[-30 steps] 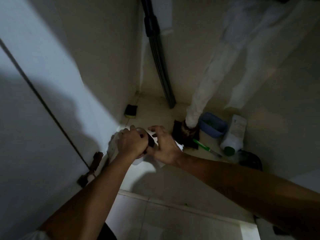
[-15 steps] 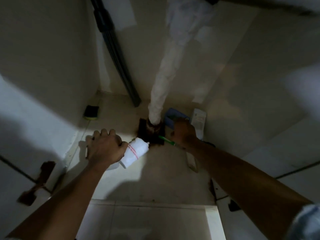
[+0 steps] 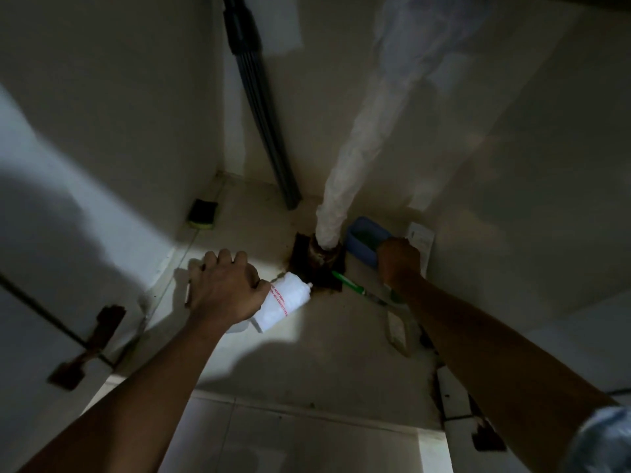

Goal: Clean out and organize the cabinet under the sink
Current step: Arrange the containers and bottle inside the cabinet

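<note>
Inside the dim cabinet, my left hand point(image 3: 222, 291) grips a white plastic bottle point(image 3: 286, 300) with red print. The bottle lies tilted, its nozzle pointing at the rusty drain plate point(image 3: 317, 261). My right hand point(image 3: 397, 261) is curled over the near end of a white jug point(image 3: 421, 238) at the back right; its fingers are hidden. A blue tub point(image 3: 365, 237) sits just left of that hand. A green toothbrush point(image 3: 348, 283) lies on the floor between my hands.
A white wrapped drain pipe point(image 3: 345, 186) rises from the plate, with a dark grey hose point(image 3: 266, 131) behind it. A yellow-and-dark sponge point(image 3: 203, 213) sits against the left wall. A pale scrub brush point(image 3: 397, 331) lies under my right forearm. A rusty hinge point(image 3: 88, 346) hangs at the left.
My right hand has let go of the white bottle and reached right, past the toothbrush, to the white jug. My left hand keeps the bottle, now tilted on its side.
</note>
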The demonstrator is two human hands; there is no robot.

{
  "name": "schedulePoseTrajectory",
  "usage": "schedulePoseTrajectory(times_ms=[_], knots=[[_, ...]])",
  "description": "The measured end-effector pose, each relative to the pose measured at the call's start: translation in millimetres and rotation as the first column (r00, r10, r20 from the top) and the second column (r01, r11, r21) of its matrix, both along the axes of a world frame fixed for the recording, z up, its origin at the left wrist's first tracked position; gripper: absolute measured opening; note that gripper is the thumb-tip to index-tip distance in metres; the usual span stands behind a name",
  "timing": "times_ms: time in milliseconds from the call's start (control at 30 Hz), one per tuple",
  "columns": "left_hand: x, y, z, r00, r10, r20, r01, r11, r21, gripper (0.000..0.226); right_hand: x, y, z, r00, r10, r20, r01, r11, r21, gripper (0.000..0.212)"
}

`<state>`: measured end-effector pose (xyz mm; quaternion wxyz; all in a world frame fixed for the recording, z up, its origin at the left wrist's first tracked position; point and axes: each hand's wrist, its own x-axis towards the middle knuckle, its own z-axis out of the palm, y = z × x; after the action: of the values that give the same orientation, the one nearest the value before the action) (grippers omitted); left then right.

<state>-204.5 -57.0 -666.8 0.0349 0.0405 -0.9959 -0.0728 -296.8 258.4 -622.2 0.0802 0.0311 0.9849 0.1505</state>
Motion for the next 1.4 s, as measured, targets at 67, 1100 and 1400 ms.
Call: schedulePoseTrajectory(times_ms=[67, 1100, 1400], knots=[[-1.1, -0.4, -1.5, 1.000, -0.002, -0.005, 0.002, 1.000, 0.005, 0.056, 1.6, -2.9, 1.4, 1.000, 0.010, -0.027, -0.010, 1.000, 0.013, 0.023], [19.0, -32.1, 5.2, 0.993, 0.114, 0.021, -0.114, 0.993, 0.015, 0.076, 47.6, -218.1, 63.2, 0.761, 0.639, -0.110, -0.649, 0.748, -0.142, 0.015], [10.7, -35.8, 0.6, 0.990, 0.137, 0.036, -0.139, 0.988, 0.071, 0.115, -8.4, -213.2, 8.4, 0.716, 0.698, 0.007, -0.687, 0.706, -0.170, 0.031]])
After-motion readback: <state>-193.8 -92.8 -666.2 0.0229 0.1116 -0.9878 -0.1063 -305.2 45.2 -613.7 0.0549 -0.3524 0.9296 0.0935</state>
